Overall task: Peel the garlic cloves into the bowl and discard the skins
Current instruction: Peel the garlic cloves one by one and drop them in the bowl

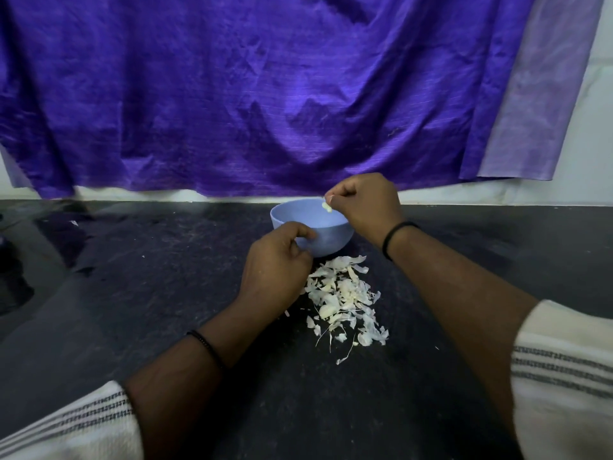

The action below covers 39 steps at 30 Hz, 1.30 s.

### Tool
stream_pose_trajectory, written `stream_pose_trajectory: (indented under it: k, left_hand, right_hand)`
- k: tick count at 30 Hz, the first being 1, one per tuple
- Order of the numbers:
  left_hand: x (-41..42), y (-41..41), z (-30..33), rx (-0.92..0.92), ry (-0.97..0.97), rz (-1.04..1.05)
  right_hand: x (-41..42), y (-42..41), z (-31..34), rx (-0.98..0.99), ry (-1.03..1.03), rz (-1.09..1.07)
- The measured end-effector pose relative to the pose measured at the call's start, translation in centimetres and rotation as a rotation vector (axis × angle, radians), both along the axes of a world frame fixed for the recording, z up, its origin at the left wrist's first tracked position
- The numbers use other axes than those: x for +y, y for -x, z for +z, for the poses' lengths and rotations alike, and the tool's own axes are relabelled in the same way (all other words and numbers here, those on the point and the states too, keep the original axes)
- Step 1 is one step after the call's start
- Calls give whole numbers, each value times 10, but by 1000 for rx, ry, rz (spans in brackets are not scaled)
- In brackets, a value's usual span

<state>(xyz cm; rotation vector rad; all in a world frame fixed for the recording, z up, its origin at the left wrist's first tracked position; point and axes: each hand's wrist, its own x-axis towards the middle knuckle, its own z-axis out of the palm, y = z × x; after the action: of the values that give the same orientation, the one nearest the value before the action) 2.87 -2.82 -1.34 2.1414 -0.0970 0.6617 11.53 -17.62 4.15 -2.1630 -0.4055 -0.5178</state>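
I see the main risk at the bowl: my right hand pinches a pale clove just above the far right of the rim, and if I let go from there it could clip the edge and bounce onto the tabletop. A scrap of skin clinging to the clove would also end up in the bowl (I can't tell from here whether it is fully clean). My left hand is curled against the bowl's near wall, fingertips touching it, so a careless nudge might tip or slide the bowl; whether that hand holds anything inside the curl I cannot tell. The skins lie in a loose heap on the tabletop just in front of the bowl, touching the left hand's right edge and between my two forearms. They are light, so a sweep of either sleeve would scatter them.
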Motion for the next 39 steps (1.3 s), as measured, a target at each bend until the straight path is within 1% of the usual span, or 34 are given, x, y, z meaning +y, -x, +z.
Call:
stream_pose_trajectory:
  k: [2,6,8,10,13,17,20,22,24,27,31,33,35,39]
  left_hand:
    - [0,-1,1,24,-5,-6]
    - [1,-3,2,13,32,-13]
    - [0,-1,4,-6,62,-22]
    - [1,1,5,-30,96,-34]
    - [5,5,9,-17,130,-55]
    - [11,2,9,23,140,-44]
    - [12,2,6,98,22,-78]
    - [11,2,4,120,-61,-86]
    - [10,3,5,129,-101,-94]
    - [10,4,4,146,-115,-90]
    - [11,1,2,149,-134,-56]
    - [10,1,2,150,-154,-54]
    - [10,1,1,144,-157,-57]
    - [9,2,0,128,-137,-62]
  right_hand:
    - [0,-3,1,0,28,12]
    - [-7,9,10,-58,-92,-5]
    - [-12,22,11,-103,-85,-19]
    - [-16,41,6,-90,-18,28]
    - [-21,65,-13,-43,85,91]
    - [-22,75,-35,26,189,74]
    - [-22,74,-40,88,290,63]
    - [-22,76,-41,121,354,103]
    - [-25,80,-40,146,413,155]
    - [-28,87,-38,138,427,209]
    - [-30,91,-34,113,378,291]
    - [-27,94,-33,123,488,333]
    - [-26,94,-34,127,605,329]
    - [-27,94,-35,77,676,319]
